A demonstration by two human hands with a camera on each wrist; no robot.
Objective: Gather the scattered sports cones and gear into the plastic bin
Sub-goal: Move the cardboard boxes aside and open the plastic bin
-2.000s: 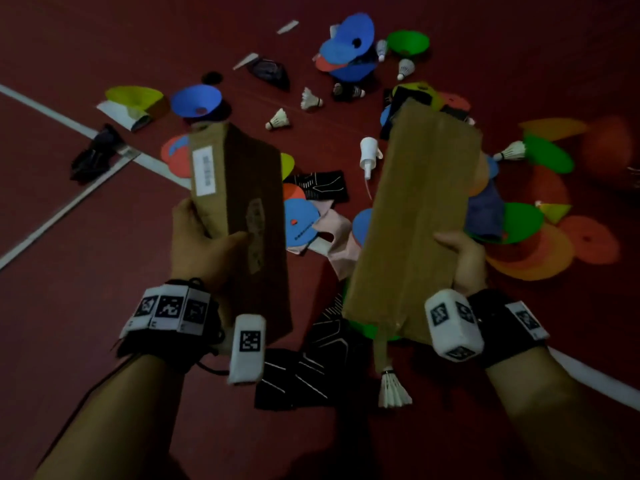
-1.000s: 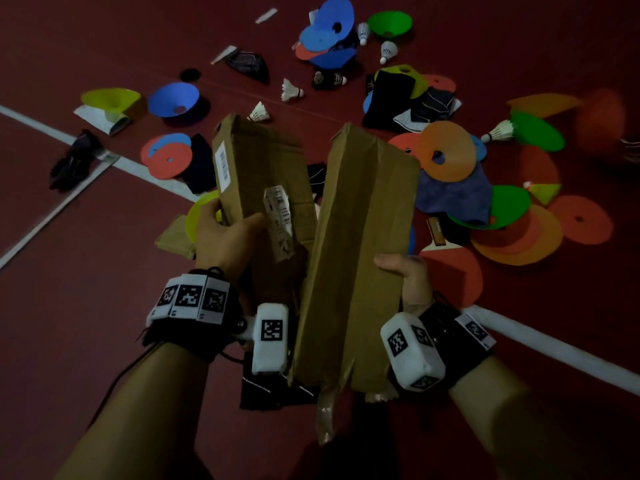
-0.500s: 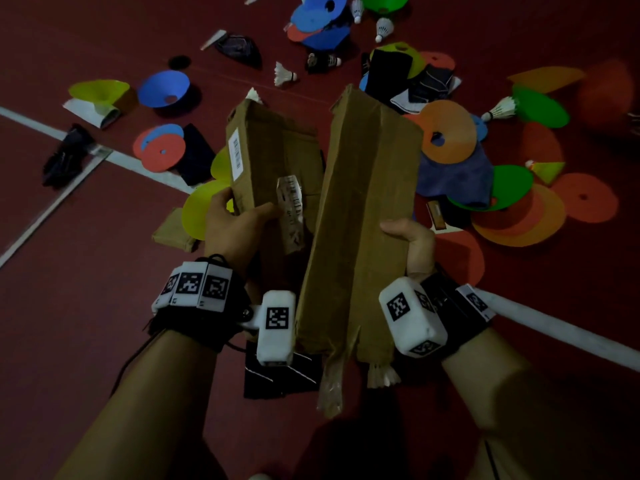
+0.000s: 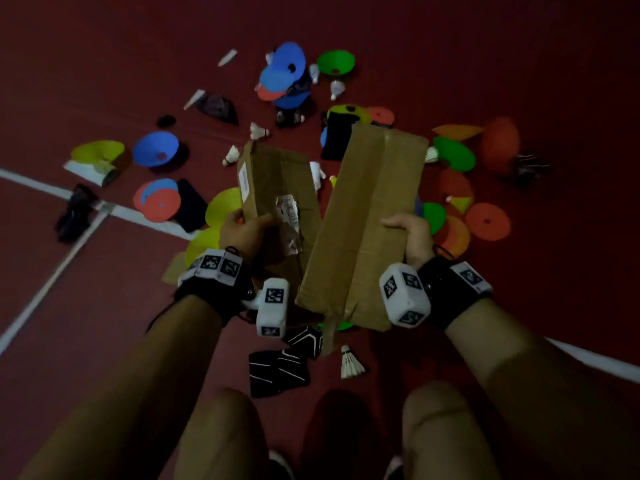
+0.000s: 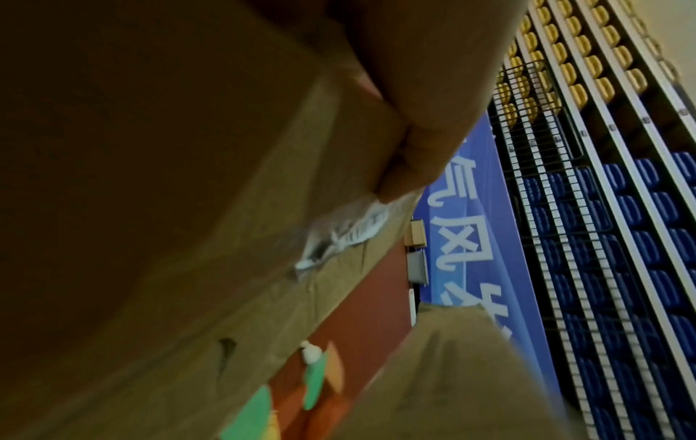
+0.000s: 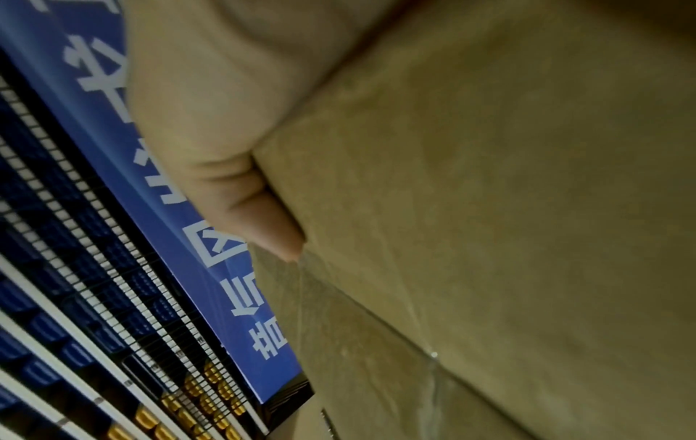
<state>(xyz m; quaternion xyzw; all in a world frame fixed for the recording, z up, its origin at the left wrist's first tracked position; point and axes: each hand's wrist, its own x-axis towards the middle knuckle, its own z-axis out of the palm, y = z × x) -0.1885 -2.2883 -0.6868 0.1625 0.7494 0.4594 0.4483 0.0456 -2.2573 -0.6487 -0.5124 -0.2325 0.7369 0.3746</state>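
Head view: cardboard boxes (image 4: 363, 216) lower than before.

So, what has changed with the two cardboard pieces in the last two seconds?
The left hand and right hand brought the left cardboard piece and right cardboard piece closer together, now almost meeting near the wrists. Both grips are unchanged; the cones and shuttlecocks still lie on the floor.

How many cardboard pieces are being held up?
2. The left hand grips the labelled cardboard piece; the right hand grips the taped cardboard piece. Others may lie hidden beneath them.
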